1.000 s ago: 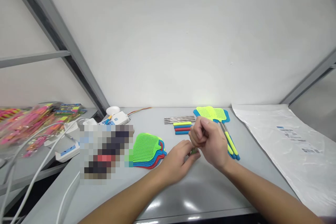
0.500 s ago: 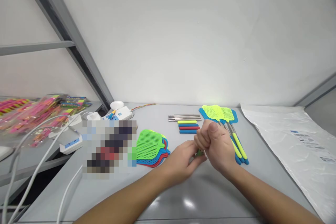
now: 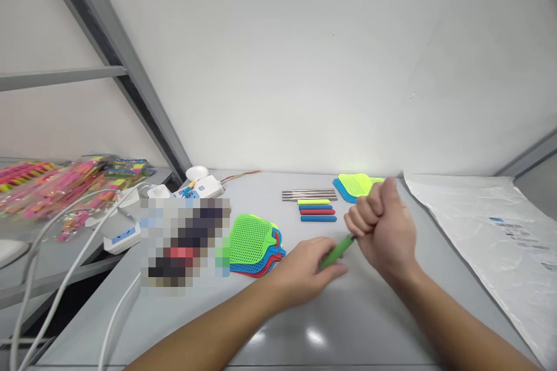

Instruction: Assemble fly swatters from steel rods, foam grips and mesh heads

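Observation:
My left hand (image 3: 311,269) is closed around a green fly swatter handle (image 3: 336,251), which tilts up to the right. Close by, my right hand (image 3: 385,229) makes a fist with the thumb up, gripping a metal rod (image 3: 352,236); only a short bit of it shows at the handle's upper end. Beyond the hands lie several loose handles (image 3: 317,212) in yellow, blue and red, with metal rods (image 3: 308,194) behind them. Stacked perforated swatter heads (image 3: 252,240), green on top, lie left of my left hand. Yellow and blue fly swatters (image 3: 357,184) are partly hidden behind my right hand.
A white plastic package (image 3: 470,232) covers the table's right side. At the left are a power strip (image 3: 206,186), white cables (image 3: 56,293) and a blurred-out patch (image 3: 187,246). Bagged pink and yellow items (image 3: 65,185) lie on the neighbouring surface by a metal frame (image 3: 126,75).
My right hand has moved right and slightly up, away from my left hand. More of the green handle and a bit of rod now show between them. The swatters' handles are now hidden.

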The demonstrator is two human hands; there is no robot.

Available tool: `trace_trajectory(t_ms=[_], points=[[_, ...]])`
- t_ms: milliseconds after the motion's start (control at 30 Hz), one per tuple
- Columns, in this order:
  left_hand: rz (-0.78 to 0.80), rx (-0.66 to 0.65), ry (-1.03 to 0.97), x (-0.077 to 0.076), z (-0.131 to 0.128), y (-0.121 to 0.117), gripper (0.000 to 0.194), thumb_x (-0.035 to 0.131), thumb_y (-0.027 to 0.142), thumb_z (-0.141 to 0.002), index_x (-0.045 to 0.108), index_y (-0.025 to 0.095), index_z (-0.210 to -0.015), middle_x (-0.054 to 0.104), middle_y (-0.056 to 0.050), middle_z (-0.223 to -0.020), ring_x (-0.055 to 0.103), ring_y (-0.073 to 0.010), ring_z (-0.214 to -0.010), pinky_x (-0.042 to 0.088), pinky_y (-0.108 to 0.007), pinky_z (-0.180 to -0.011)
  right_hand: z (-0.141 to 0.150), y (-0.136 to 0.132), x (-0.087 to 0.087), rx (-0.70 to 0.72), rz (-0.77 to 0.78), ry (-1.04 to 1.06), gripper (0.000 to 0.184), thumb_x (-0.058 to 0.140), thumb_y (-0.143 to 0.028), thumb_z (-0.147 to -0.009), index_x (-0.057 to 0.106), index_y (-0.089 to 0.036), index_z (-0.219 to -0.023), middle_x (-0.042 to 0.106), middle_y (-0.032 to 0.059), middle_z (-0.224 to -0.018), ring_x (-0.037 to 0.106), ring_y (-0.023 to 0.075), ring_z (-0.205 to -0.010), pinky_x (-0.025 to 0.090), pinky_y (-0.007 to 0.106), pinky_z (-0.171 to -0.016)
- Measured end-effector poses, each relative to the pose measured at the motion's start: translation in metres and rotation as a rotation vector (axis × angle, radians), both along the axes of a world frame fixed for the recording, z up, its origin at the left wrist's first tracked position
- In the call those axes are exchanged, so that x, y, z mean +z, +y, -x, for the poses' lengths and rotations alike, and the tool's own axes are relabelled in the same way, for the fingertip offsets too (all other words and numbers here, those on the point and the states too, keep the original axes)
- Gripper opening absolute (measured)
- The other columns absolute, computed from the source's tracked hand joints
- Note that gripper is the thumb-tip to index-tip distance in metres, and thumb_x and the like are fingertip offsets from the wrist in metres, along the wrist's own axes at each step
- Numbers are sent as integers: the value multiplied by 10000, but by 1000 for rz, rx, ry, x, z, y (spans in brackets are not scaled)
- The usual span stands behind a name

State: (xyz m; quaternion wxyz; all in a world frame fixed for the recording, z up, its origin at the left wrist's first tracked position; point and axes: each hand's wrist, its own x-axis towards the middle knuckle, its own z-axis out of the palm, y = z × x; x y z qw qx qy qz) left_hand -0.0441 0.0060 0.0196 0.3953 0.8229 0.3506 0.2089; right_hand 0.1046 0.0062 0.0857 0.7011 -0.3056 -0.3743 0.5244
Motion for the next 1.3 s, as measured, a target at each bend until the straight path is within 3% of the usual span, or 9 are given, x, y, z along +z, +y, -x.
trace_trajectory(t_ms=[100, 233, 333, 500, 900, 1300], points=[[66, 19, 0, 6, 0, -3, 289, 461, 446, -928, 543, 194, -814, 536, 12, -753, 492, -138, -677, 337, -248, -577, -16, 4, 16, -143, -4, 56, 490, 477, -544, -915, 311, -218, -589, 145, -103, -471, 94, 68, -388, 175, 222, -339], [76, 11, 25, 13, 2, -8, 286, 372, 427, -965, 452, 207, -800, 500, 24, -736, 456, -133, -661, 292, -252, -565, -31, 9, 28, -191, 23, 97, 461, 512, -484, -913, 297, -219, -602, 113, -104, -482, 73, 72, -392, 151, 223, -325], [82, -11, 33, 12, 2, -12, 287, 315, 432, -979, 387, 219, -800, 442, 39, -680, 397, -128, -600, 255, -261, -539, -33, 13, 26, -175, 85, 130, 451, 490, -481, -925, 302, -219, -608, 102, -103, -486, 68, 73, -393, 142, 228, -323], [91, 12, 13, -1, 1, -17, 328, 217, 442, -996, 303, 225, -766, 364, 51, -612, 335, -126, -548, 231, -278, -529, -26, 14, 17, -148, 105, 131, 440, 493, -479, -925, 317, -218, -617, 113, -99, -498, 65, 78, -413, 141, 232, -331], [85, 23, -119, -18, 0, -16, 317, 228, 436, -999, 285, 224, -770, 321, 60, -576, 292, -122, -508, 232, -289, -524, -7, 15, 12, -141, 161, 106, 428, 539, -452, -911, 348, -214, -612, 102, -93, -523, 46, 87, -454, 159, 237, -369], [111, 49, -114, -16, 0, -10, 331, 227, 430, -1001, 319, 220, -761, 360, 54, -605, 330, -123, -544, 241, -280, -542, -2, 15, 5, -110, 122, 114, 450, 519, -475, -916, 333, -214, -600, 110, -96, -512, 44, 86, -451, 142, 238, -379]])
